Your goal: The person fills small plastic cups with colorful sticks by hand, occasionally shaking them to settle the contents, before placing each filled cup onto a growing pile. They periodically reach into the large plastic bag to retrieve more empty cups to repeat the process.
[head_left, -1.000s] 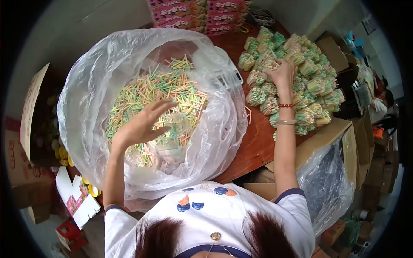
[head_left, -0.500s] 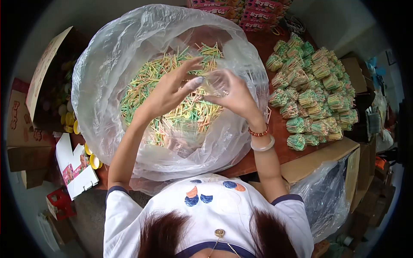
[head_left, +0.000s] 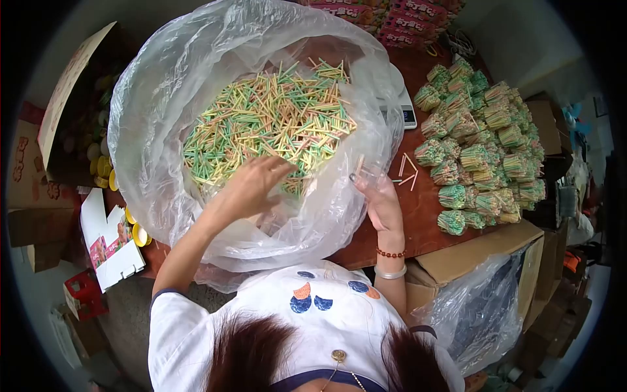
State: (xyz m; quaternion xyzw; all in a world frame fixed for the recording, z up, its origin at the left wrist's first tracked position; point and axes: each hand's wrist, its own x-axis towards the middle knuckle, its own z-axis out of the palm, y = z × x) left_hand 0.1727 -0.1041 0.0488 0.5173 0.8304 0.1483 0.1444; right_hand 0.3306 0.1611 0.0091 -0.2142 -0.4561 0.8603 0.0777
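Observation:
Short pastel sticks (head_left: pixel 261 124) lie in a loose heap inside a large clear plastic bag (head_left: pixel 147 130) with its rim spread wide. Over the near part of the heap is my left hand (head_left: pixel 251 188), its bent fingers apart from the thumb and nothing visible between them. My right hand (head_left: pixel 381 201), at the bag's right edge, is closed around a small clear plastic cup (head_left: pixel 369 171), with a pale stick seen at its rim. Many bundles of the same sticks (head_left: pixel 483 157) are stacked to the right on the red-brown table (head_left: pixel 418 222).
A white scale (head_left: pixel 406 116) is partly under the bag. Loose sticks (head_left: pixel 408 171) lie beside the bundles. Pink printed boxes (head_left: pixel 418 19) stand behind. An open carton (head_left: pixel 72 91) is at left, and another carton (head_left: pixel 470 251) with plastic film sits at lower right.
My right hand has gone from the bundles to over the heap, then back to the bag's right edge with the clear cup. My left hand has lowered towards the sticks.

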